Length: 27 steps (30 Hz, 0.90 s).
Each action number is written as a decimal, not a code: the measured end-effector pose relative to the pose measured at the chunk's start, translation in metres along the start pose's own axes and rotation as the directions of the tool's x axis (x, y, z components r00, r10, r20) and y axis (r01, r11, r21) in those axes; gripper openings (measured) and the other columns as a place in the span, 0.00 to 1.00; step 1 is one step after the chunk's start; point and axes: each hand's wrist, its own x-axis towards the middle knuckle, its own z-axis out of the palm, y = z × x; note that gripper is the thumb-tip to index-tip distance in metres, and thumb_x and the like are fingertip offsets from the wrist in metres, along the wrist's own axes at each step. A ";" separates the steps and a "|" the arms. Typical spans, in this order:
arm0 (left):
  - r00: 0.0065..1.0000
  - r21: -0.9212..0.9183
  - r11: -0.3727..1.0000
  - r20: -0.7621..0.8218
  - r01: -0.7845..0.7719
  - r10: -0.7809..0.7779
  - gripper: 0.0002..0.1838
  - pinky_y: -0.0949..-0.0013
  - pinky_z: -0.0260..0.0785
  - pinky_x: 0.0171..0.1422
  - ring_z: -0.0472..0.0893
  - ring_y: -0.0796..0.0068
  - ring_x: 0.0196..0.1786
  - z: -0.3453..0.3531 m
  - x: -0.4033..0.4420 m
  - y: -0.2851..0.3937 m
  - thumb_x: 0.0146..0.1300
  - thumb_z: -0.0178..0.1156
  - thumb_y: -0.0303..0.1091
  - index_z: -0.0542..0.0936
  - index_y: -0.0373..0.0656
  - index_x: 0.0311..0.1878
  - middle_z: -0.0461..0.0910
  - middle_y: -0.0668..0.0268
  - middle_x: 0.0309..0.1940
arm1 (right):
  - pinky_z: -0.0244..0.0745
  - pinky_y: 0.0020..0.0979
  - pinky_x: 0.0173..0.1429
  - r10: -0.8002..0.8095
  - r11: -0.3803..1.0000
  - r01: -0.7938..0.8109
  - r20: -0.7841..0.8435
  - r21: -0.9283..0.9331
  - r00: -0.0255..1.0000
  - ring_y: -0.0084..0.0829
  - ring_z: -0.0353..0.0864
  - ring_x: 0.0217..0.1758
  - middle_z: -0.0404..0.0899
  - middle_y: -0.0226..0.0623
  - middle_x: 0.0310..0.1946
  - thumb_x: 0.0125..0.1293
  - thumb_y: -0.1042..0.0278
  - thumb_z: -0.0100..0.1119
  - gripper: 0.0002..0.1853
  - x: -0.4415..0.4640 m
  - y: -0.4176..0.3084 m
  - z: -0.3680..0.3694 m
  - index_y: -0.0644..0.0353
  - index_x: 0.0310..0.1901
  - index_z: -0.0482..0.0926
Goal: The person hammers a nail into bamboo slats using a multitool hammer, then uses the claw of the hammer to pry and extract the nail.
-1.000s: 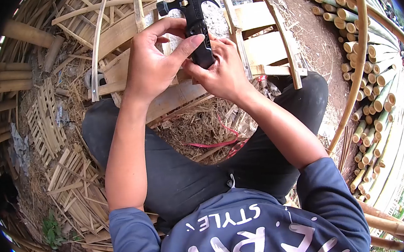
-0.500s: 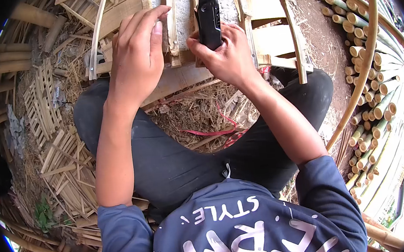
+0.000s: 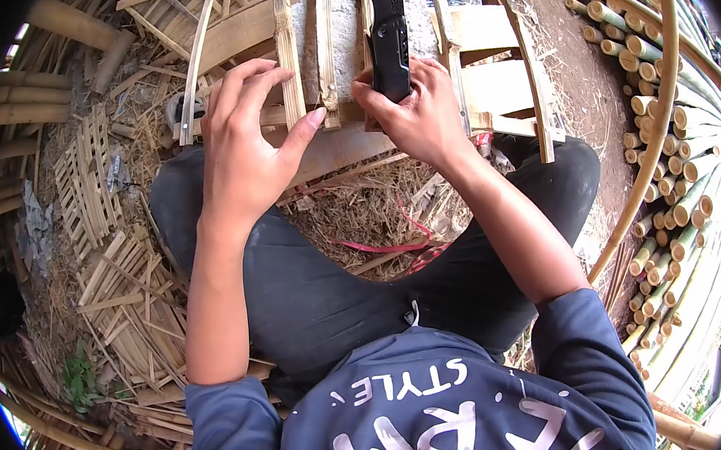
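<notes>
My right hand (image 3: 424,115) grips a black claw hammer (image 3: 389,49) by its handle, thumb on the left and fingers curled round the right side. The hammer's head points away from me and lies above a pale rough block (image 3: 347,44). My left hand (image 3: 240,141) is open, thumb and fingers spread. Its fingertips reach the side of a bamboo slat (image 3: 285,41), and the thumb tip lies by that slat's near end. Beside it runs a second bamboo slat (image 3: 325,46). Whether the left fingers press on the wood cannot be made out.
More slats form a frame over my knees, including a long outer slat (image 3: 527,61) on the right. Stacked bamboo poles (image 3: 667,161) line the right side. Split bamboo scraps (image 3: 127,282) litter the ground at left. A red strip (image 3: 384,247) lies on shavings between my legs.
My left hand has opened, its thumb swinging away from the fingers toward the slat end. More of the hammer's head shows as the view has shifted; my right hand keeps its hold.
</notes>
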 end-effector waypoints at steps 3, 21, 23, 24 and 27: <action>0.999 0.033 0.999 0.033 0.022 -0.023 0.21 0.53 0.71 0.67 0.78 0.53 0.62 0.001 -0.002 -0.005 0.56 0.75 0.32 0.84 0.41 0.53 0.80 0.60 0.58 | 0.74 0.39 0.59 0.022 1.000 -0.022 0.019 0.002 1.000 0.39 0.85 0.42 0.89 0.38 0.32 0.61 0.58 0.71 0.12 0.000 -0.001 -0.001 0.58 0.38 0.89; 0.960 0.179 0.983 0.266 0.033 -0.081 0.22 0.31 0.37 0.85 0.66 0.49 0.79 0.005 -0.007 -0.007 0.82 0.43 0.32 0.66 0.44 0.76 0.69 0.53 0.74 | 0.75 0.39 0.56 -0.021 1.000 0.021 0.012 -0.014 1.000 0.38 0.86 0.39 0.88 0.38 0.29 0.62 0.58 0.70 0.12 0.000 0.001 0.000 0.59 0.37 0.89; 0.971 0.180 0.982 0.224 0.049 -0.090 0.25 0.28 0.40 0.84 0.68 0.51 0.77 0.006 -0.005 -0.001 0.80 0.50 0.38 0.67 0.42 0.75 0.71 0.53 0.72 | 0.75 0.38 0.55 -0.011 1.000 0.011 0.020 -0.002 1.000 0.38 0.86 0.38 0.88 0.38 0.29 0.62 0.59 0.69 0.12 0.001 0.000 -0.001 0.59 0.37 0.89; 0.975 0.180 0.982 0.203 0.059 -0.095 0.27 0.27 0.41 0.83 0.69 0.51 0.77 0.006 -0.004 0.002 0.79 0.53 0.41 0.67 0.41 0.75 0.71 0.53 0.72 | 0.75 0.38 0.55 -0.001 1.000 0.001 0.031 0.009 1.000 0.38 0.86 0.37 0.88 0.38 0.28 0.62 0.59 0.69 0.12 0.001 0.000 -0.001 0.59 0.37 0.88; 0.974 0.191 0.981 0.213 0.038 -0.079 0.36 0.27 0.40 0.83 0.69 0.52 0.77 0.009 -0.004 0.000 0.73 0.60 0.55 0.70 0.39 0.74 0.71 0.54 0.72 | 0.75 0.38 0.54 0.011 1.000 -0.013 0.050 0.028 0.999 0.37 0.86 0.35 0.87 0.37 0.26 0.62 0.59 0.69 0.12 0.001 0.001 -0.001 0.60 0.36 0.88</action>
